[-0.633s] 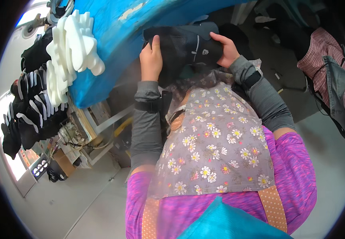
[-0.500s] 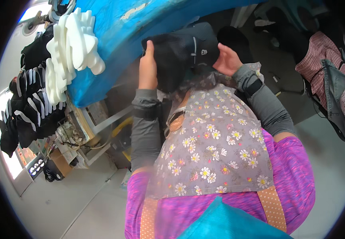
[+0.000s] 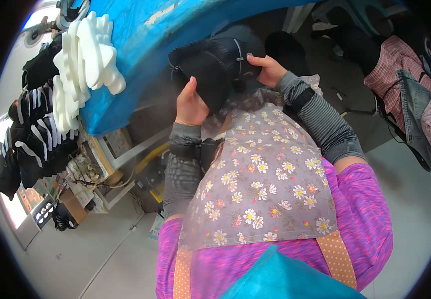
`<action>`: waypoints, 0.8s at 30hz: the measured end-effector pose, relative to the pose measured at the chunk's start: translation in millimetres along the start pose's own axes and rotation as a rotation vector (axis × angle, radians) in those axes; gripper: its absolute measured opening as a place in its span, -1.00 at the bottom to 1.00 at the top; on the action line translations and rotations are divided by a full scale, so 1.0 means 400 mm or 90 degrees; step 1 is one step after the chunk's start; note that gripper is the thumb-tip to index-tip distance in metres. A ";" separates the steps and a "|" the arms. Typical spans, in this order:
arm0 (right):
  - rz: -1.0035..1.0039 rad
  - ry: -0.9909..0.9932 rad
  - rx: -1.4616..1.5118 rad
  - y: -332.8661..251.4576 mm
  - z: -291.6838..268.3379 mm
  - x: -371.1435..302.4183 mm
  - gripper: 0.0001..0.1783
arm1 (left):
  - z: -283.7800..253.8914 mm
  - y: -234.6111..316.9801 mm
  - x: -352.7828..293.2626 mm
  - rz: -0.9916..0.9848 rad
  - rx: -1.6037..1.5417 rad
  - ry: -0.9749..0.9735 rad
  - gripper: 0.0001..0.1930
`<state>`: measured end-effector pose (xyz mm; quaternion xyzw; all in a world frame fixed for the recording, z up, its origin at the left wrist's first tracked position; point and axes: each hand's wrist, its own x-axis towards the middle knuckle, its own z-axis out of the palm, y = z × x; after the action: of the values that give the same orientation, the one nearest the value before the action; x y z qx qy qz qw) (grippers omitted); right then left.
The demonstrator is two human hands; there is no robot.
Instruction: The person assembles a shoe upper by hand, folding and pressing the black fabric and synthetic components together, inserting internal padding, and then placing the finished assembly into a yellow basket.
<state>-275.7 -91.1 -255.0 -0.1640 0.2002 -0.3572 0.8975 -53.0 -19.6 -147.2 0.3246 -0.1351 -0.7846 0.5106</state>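
Note:
Between my two hands is a black fabric piece (image 3: 203, 62), partly mesh, with a thin light strip across its right part. I cannot tell what kind of article it is. My left hand (image 3: 191, 103) is closed on its lower left edge, the thumb on top and the fingers hidden behind it. My right hand (image 3: 269, 71) grips its right end, thumb on top, fingers mostly underneath. The piece is held above my lap, in front of the blue-covered table edge. A grey apron with daisies (image 3: 270, 174) lies over my lap.
White foot-shaped pieces (image 3: 88, 60) are stacked on the blue table cover (image 3: 141, 45) at the left. Beyond them are several black pieces with white strips (image 3: 41, 134). A cardboard box (image 3: 73, 204) stands low on the left. Clothes (image 3: 405, 89) hang over something at the right.
The black piece has tilted and shifted slightly left. My left hand has slid down to its lower edge. My right hand has moved left and its thumb now presses on the piece.

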 end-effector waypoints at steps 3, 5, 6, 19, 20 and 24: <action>0.015 0.018 0.074 0.025 0.018 -0.008 -0.67 | 0.044 0.002 -0.019 0.050 0.155 0.044 -0.51; -0.010 0.014 0.097 0.015 0.078 -0.020 -0.68 | 0.109 0.021 -0.027 0.109 0.357 0.111 -0.54; -0.032 0.004 0.120 0.008 0.101 -0.029 -0.68 | 0.134 0.050 -0.036 0.098 0.460 0.112 -0.60; -0.126 0.122 -0.027 -0.030 0.080 -0.030 -0.61 | 0.107 0.179 0.259 0.178 1.428 0.151 -0.63; -0.126 0.124 -0.025 -0.025 0.082 -0.029 -0.61 | 0.087 0.153 0.276 0.255 1.380 0.147 -0.56; -0.122 0.126 0.061 -0.001 0.074 -0.039 -0.63 | 0.110 0.087 0.312 0.343 1.438 0.217 -0.49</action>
<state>-272.3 -75.7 -225.5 -0.1031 0.2540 -0.4647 0.8419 -90.2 -151.2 -141.5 0.6554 -0.7488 -0.0323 0.0935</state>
